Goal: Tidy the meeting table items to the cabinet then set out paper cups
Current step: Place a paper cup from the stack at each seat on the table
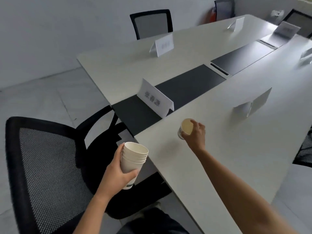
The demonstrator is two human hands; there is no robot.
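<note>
Our left grip (118,171) hugged the cup stack (133,157), and our right grip (196,135) pinched one cup (186,127) by the Chinese-lettered name card (154,98).

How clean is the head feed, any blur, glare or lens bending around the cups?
Head view: the single cup in the right hand and the cup stack in the left hand are fairly sharp; the far name cards blur out; the wide lens bends the table edges; glare washes its far end.
</note>
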